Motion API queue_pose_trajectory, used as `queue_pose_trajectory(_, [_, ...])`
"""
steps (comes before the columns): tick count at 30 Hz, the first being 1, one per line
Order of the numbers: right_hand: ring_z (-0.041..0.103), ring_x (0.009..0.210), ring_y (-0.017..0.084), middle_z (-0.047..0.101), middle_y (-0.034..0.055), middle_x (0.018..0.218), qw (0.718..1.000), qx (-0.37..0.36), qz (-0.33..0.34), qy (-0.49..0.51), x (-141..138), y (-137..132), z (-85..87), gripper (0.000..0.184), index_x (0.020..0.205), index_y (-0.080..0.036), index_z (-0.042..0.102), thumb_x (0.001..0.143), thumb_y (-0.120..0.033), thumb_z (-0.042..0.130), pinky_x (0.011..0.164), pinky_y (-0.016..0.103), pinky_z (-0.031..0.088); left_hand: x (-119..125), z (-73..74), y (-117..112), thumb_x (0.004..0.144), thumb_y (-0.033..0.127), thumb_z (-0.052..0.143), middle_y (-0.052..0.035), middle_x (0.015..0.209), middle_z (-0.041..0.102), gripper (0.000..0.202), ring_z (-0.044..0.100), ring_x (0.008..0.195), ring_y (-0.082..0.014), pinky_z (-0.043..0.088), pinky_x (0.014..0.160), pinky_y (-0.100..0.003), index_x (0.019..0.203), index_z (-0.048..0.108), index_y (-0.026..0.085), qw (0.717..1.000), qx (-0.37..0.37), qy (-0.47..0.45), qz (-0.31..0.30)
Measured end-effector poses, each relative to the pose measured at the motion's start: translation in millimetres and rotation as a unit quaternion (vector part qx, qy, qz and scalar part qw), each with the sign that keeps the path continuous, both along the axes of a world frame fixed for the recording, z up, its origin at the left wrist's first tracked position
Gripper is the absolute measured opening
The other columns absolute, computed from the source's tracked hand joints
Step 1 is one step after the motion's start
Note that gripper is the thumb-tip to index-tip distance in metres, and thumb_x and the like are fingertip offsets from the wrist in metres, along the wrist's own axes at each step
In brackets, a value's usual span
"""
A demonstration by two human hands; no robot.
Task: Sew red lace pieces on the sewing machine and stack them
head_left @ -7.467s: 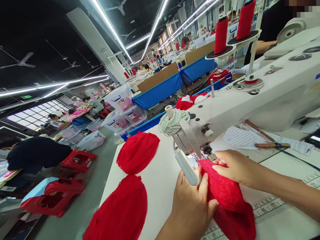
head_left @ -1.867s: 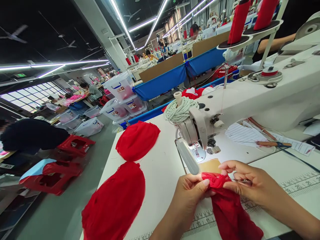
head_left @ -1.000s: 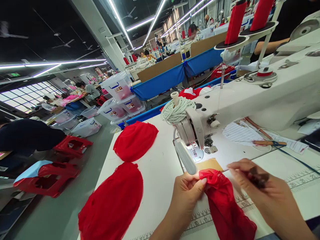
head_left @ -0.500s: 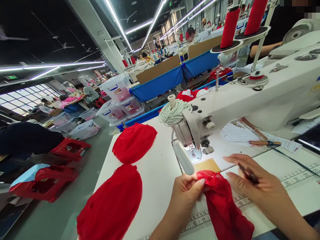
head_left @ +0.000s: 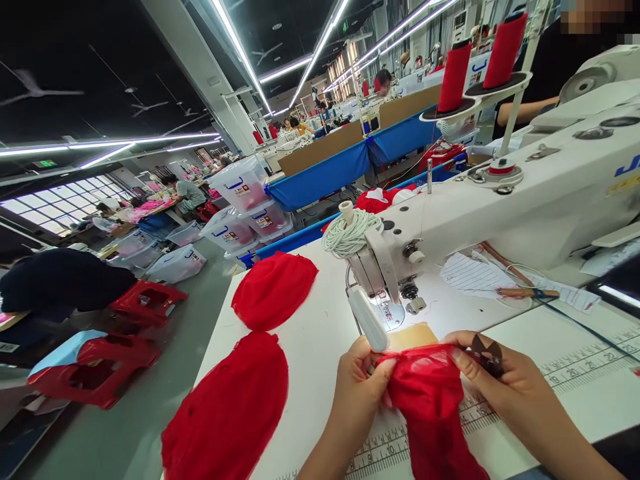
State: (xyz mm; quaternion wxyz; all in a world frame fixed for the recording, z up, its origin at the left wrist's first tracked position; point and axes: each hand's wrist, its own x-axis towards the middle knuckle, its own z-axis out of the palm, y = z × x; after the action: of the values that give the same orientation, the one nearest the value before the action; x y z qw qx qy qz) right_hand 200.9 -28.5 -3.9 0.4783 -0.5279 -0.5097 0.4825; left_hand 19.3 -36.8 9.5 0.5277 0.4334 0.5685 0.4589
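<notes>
A piece of thin red fabric [head_left: 427, 390] is stretched between my two hands, just in front of the sewing machine [head_left: 460, 207], and its lower end hangs toward me. My left hand [head_left: 356, 385] pinches its left corner between thumb and fingers. At the right corner my right hand [head_left: 517, 387] pinches the edge, while small dark thread snips [head_left: 487, 355] sit tucked in the same hand. The needle area is beyond the fabric, and a tan patch [head_left: 415, 335] lies between them. Two flat red fabric pieces, a far one [head_left: 275, 290] and a nearer one [head_left: 233, 407], rest on the left.
The white table [head_left: 313, 373] has a printed ruler along its front. Pale green cord [head_left: 353, 233] is coiled on the machine head. Red thread cones [head_left: 455, 77] stand behind. Paper [head_left: 470, 275] lies under the arm. Red stools [head_left: 100, 367] and plastic boxes [head_left: 240, 183] are at left.
My right hand has moved left and closed on the fabric's right edge; before, its fingers were apart from it. The red fabric is now spread wider between both hands.
</notes>
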Motion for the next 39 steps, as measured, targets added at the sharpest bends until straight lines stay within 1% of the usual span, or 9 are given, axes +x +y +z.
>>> queue_pose_trajectory(2, [0.041,0.049,0.013,0.048,-0.005,0.054,1.0,0.0,0.016,-0.006,1.1,-0.4,-1.6,0.021,0.083,-0.024,0.065,0.08,-0.043,0.057,0.047,0.025,0.035,-0.1,2.1,-1.3,0.075,0.036,0.064,-0.0004,0.075,0.058,0.02,0.048,0.043,-0.0087,0.035,0.041,-0.022,0.076,0.058,0.017,1.0,0.001,-0.014,-0.018])
queue_pose_trajectory(4, [0.04,0.045,0.012,0.05,-0.0049,0.057,0.999,0.021,0.048,-0.011,3.7,1.4,-2.4,0.017,0.084,-0.024,0.063,0.084,-0.037,0.052,0.045,0.024,0.036,0.1,1.6,-2.9,0.074,0.022,0.06,-0.0012,0.076,0.059,0.006,0.057,0.058,-0.0132,0.042,0.051,-0.024,0.076,0.056,0.018,0.999,0.045,0.021,-0.011])
queue_pose_trajectory(7, [0.059,0.064,0.015,0.062,-0.0005,0.078,0.985,0.118,0.109,-0.053,9.6,5.9,-4.2,0.014,0.074,-0.025,0.059,0.084,-0.025,0.049,0.056,0.023,0.047,0.0,-6.3,-4.0,0.065,0.003,0.051,-0.0005,0.077,0.056,0.018,0.057,0.074,-0.0149,0.044,0.063,-0.023,0.069,0.052,0.02,0.979,0.145,0.139,0.023])
queue_pose_trajectory(10, [0.064,0.088,0.017,0.063,0.0013,0.09,0.963,0.207,0.124,-0.117,14.5,7.2,-7.6,0.016,0.072,-0.026,0.056,0.085,-0.019,0.047,0.069,0.021,0.05,-0.2,-17.0,-3.3,0.061,-0.002,0.045,0.0027,0.071,0.047,0.022,0.053,0.065,-0.0112,0.042,0.055,-0.02,0.064,0.047,0.02,0.944,0.244,0.216,0.047])
queue_pose_trajectory(16, [0.063,0.083,0.014,0.061,0.0004,0.088,0.946,0.25,0.126,-0.161,16.5,0.8,-11.1,0.017,0.075,-0.027,0.052,0.087,-0.017,0.045,0.064,0.019,0.049,0.4,-24.2,-3.3,0.062,-0.006,0.042,0.0048,0.071,0.041,0.029,0.045,0.06,-0.0079,0.038,0.051,-0.016,0.07,0.046,0.021,0.883,0.365,0.288,0.064])
queue_pose_trajectory(23, [0.058,0.069,0.015,0.058,-0.0004,0.077,0.968,0.195,0.099,-0.127,9.5,-7.5,-8.7,0.02,0.07,-0.026,0.052,0.088,-0.025,0.043,0.059,0.023,0.045,0.7,-20.6,-7.0,0.068,-0.008,0.042,0.0023,0.077,0.044,0.03,0.047,0.07,-0.0105,0.041,0.059,-0.018,0.075,0.047,0.021,0.853,0.42,0.301,0.065])
queue_pose_trajectory(28, [0.062,0.08,0.017,0.062,0.0014,0.084,0.962,0.205,0.096,-0.153,12.5,-4.8,-14.5,0.02,0.074,-0.026,0.059,0.088,-0.026,0.045,0.064,0.023,0.049,0.3,-23.5,-6.2,0.067,-0.01,0.041,0.0029,0.075,0.041,0.032,0.043,0.065,-0.0094,0.037,0.052,-0.017,0.075,0.045,0.021,0.857,0.405,0.312,0.062])
queue_pose_trajectory(32, [0.064,0.084,0.017,0.063,0.0023,0.089,0.958,0.208,0.101,-0.172,13.5,-1.0,-21.0,0.019,0.079,-0.027,0.062,0.088,-0.024,0.045,0.066,0.022,0.051,-0.2,-25.2,-4.1,0.067,-0.011,0.039,0.0027,0.074,0.039,0.033,0.042,0.065,-0.0098,0.038,0.054,-0.018,0.074,0.045,0.021,0.854,0.409,0.314,0.066])
queue_pose_trajectory(39, [0.06,0.073,0.017,0.061,0.0025,0.084,0.971,0.173,0.104,-0.13,6.7,-6.7,-15.1,0.023,0.075,-0.026,0.062,0.089,-0.031,0.045,0.06,0.025,0.046,0.3,-21.1,-1.2,0.064,-0.009,0.04,0.0023,0.075,0.042,0.032,0.044,0.068,-0.0108,0.038,0.054,-0.018,0.072,0.046,0.021,0.857,0.412,0.298,0.089])
